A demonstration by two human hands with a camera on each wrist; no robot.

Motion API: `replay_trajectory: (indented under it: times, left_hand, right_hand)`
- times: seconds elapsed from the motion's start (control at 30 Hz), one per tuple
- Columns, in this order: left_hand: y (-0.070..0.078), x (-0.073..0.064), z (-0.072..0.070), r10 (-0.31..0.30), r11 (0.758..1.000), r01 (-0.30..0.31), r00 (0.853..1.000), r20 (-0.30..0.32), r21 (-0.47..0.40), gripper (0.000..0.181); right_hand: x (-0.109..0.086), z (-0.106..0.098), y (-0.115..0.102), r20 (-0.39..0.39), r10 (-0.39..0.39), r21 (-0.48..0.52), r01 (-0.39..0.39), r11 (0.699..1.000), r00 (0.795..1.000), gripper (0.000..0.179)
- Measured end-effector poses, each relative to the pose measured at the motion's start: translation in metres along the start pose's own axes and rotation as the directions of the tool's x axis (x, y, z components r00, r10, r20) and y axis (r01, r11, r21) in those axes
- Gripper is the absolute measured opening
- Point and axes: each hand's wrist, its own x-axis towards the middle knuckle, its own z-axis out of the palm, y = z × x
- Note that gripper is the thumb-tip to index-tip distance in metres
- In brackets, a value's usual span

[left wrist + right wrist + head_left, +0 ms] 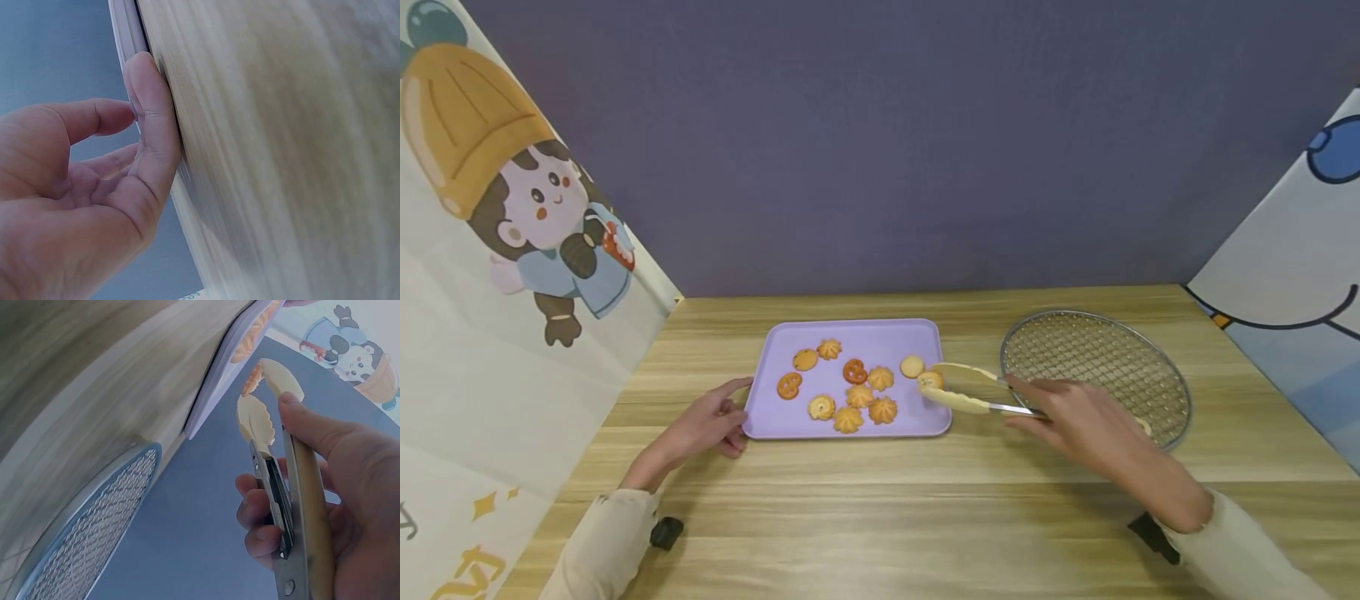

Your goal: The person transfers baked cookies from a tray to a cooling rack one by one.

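Observation:
My right hand (1078,417) grips a pair of tongs (973,404) with cream scalloped tips and metal arms. Between the tips, at the right side of a lilac tray (910,417), is a round cookie (930,380); the right wrist view also shows this cookie (253,379) by the tips. Whether it is raised off the tray I cannot tell. My left hand (703,425) pinches the tray's left edge, thumb on the rim and a finger (156,125) along its side. Several flower-shaped cookies (848,419), two pretzel-shaped ones (789,386) and a pale round cookie (912,367) lie on the tray.
A round wire mesh rack (1097,358) with a metal rim lies right of the tray, partly beneath my right hand and forearm. Both stand on a wood-grain table (850,517). Behind rises a dark blue-grey wall (895,150), with cartoon-printed panels (445,333) at the sides.

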Motion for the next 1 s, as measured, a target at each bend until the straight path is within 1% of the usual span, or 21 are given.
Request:
replay_trajectory:
  times: [0.2,0.4,0.5,0.73,0.87,1.0]
  left_hand:
    - [0.001,0.000,0.001,0.010,1.000,-0.010,1.000,0.000,0.010,0.064]
    - [0.001,-0.002,0.000,0.003,1.000,-0.003,1.000,-0.004,0.009,0.064]
    - [0.001,-0.002,0.000,0.001,1.000,-0.001,1.000,-0.004,0.012,0.065]
    - [0.001,-0.002,-0.001,0.000,1.000,0.000,1.000,-0.001,0.019,0.065]
    - [0.002,-0.002,-0.001,-0.006,1.000,0.006,1.000,-0.001,0.026,0.065]
    - [0.002,-0.002,0.000,-0.011,1.000,0.010,1.000,0.002,0.026,0.065]
  right_hand:
    - [-0.007,-0.007,0.005,-0.022,0.011,0.006,-0.010,1.000,1.000,0.053]
    - [-0.015,-0.012,0.013,-0.037,0.028,0.001,-0.028,1.000,0.999,0.052]
    - [-0.020,-0.015,0.017,-0.029,0.045,0.004,-0.044,0.999,0.999,0.054]
    - [-0.028,-0.018,0.029,0.018,0.106,-0.003,-0.106,0.994,0.994,0.055]
    - [-0.032,-0.017,0.038,0.025,0.122,-0.011,-0.122,0.992,0.992,0.055]
    - [-0.036,-0.016,0.048,0.007,0.128,-0.043,-0.128,0.991,0.992,0.056]
